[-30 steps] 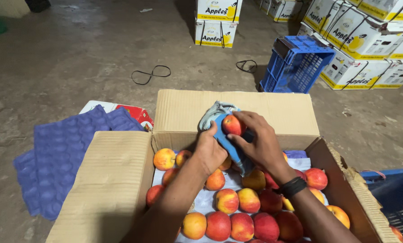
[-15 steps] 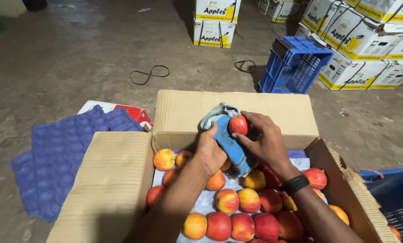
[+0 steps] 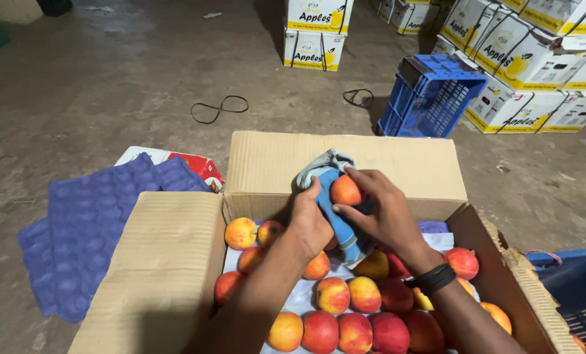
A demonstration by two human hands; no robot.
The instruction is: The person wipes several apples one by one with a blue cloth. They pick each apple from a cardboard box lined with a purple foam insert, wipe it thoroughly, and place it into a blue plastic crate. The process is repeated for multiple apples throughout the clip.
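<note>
Big open cardboard box [image 3: 345,164] on the concrete floor, flaps folded out, with loose red-yellow apples [image 3: 345,314] over white paper inside. Above the box's far edge, the left hand [image 3: 309,219] is closed around a blue-grey cloth [image 3: 329,180], bunched against one apple [image 3: 345,190]. The right hand [image 3: 384,210] pinches that apple with curled fingers. Purple fruit trays [image 3: 90,223] lie beside the box's left flap.

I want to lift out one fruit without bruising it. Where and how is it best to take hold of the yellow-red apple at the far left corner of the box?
Probably from above: grip the apple around its rounded sides, since its top lies exposed.
</note>
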